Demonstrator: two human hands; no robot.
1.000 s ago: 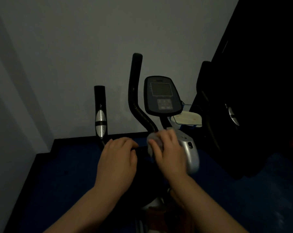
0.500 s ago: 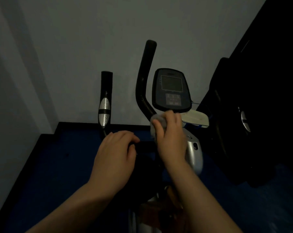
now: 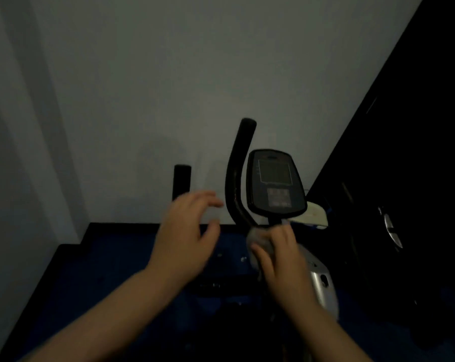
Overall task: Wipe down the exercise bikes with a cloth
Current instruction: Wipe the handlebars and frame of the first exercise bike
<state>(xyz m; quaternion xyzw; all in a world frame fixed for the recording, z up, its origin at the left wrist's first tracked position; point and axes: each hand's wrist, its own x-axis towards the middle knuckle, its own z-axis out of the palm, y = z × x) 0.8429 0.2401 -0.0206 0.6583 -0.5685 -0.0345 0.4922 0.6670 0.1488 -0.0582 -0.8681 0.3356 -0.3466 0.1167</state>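
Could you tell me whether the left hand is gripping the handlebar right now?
No, the left hand is open in the air, fingers spread, touching no handlebar.

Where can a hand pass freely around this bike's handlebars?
Free: between the left grip and curved right handlebar, against the wall. Crowded: under the console, where the right hand presses the cloth.

The left hand [image 3: 184, 231] hovers with fingers spread and loosely curled, left of the black curved handlebar post [image 3: 235, 176], touching nothing. The right hand [image 3: 281, 254], below that post's base, is closed around a crumpled pale cloth [image 3: 257, 240].
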